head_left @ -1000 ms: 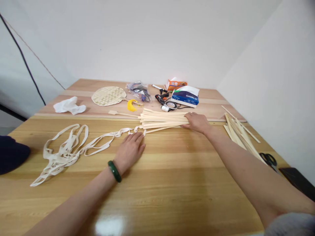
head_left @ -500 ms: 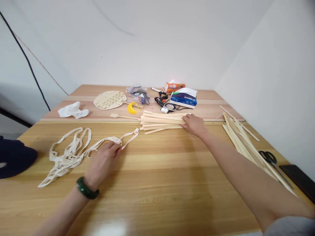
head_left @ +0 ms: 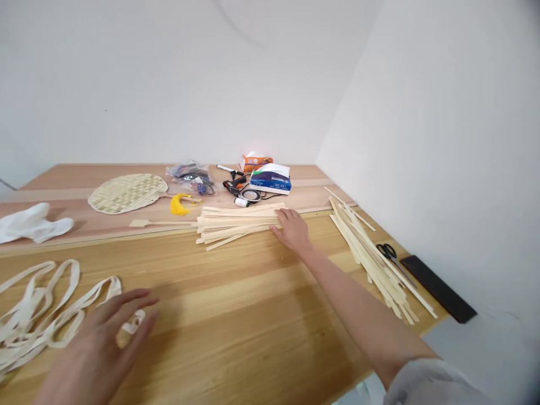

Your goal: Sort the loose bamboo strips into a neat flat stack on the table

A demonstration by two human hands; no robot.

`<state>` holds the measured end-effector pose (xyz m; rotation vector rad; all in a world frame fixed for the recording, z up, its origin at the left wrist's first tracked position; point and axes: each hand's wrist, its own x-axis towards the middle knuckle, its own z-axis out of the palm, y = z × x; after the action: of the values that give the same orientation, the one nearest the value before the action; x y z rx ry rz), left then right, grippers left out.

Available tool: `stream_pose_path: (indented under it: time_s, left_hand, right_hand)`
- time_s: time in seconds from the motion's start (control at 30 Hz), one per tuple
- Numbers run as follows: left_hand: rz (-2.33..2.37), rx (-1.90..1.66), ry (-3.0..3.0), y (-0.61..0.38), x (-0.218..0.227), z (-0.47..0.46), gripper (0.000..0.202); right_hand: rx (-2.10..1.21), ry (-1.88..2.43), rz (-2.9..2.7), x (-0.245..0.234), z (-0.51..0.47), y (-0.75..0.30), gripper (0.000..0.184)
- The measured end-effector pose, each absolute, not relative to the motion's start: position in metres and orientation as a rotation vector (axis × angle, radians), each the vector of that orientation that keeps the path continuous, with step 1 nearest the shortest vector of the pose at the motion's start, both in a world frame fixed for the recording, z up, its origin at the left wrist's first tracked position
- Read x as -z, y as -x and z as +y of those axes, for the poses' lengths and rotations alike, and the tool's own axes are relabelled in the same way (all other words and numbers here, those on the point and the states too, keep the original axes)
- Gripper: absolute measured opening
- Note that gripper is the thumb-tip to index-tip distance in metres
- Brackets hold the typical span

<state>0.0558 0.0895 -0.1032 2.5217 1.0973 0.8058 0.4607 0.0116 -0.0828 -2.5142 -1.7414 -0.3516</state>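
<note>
The pile of bamboo strips (head_left: 236, 222) lies loosely stacked at the near edge of the table's raised back section, with a few strips splayed out toward 7 o'clock. The right hand (head_left: 293, 230) rests on the pile's 3 o'clock end, its fingers lightly extended, pressing flat on the strips and not closed around them. The left hand (head_left: 95, 354) is blurred at the bottom left, well apart from the pile at about 8 o'clock, open with its fingers spread. It is over the end of a cream cloth strap (head_left: 37, 315), which lies in loose loops, and the blur hides whether it has hold of the strap. A flat stick (head_left: 162, 223) lies end-on to the pile at 9 o'clock, between it and a round woven fan (head_left: 124, 193), with a yellow tassel (head_left: 179, 204) just above the stick. A white cloth (head_left: 31, 223) lies beyond the fan, and a clear bag (head_left: 189, 177) sits at 11 o'clock. Behind the pile, at 12 to 1 o'clock, are a glue gun (head_left: 234, 184), a blue-and-white box (head_left: 270, 180) and an orange box (head_left: 256, 162). A second heap of strips (head_left: 371, 259) lies at 3 o'clock beyond the right arm, beside scissors (head_left: 390, 253) and a black case (head_left: 439, 288).
</note>
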Motion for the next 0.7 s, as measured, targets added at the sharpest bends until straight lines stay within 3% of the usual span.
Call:
stream_pose_path:
  time_s: [0.1, 0.33, 0.7]
  left_hand:
    - [0.903, -0.810, -2.546, -0.098, 0.102, 0.060, 0.035]
    - [0.596, -0.836, -2.545, -0.154, 0.109, 0.012, 0.025]
    - [0.532, -0.954, -2.423, -0.181, 0.139, 0.016, 0.021]
  right_hand:
    - [0.366, 2.612, -1.548, 0.091, -0.018, -0.474, 0.043]
    - [0.324, 2.899, -1.014, 0.094, -0.074, -0.535, 0.028]
    - [0.130, 3.202, -0.404, 0.088, -0.124, -0.580, 0.040]
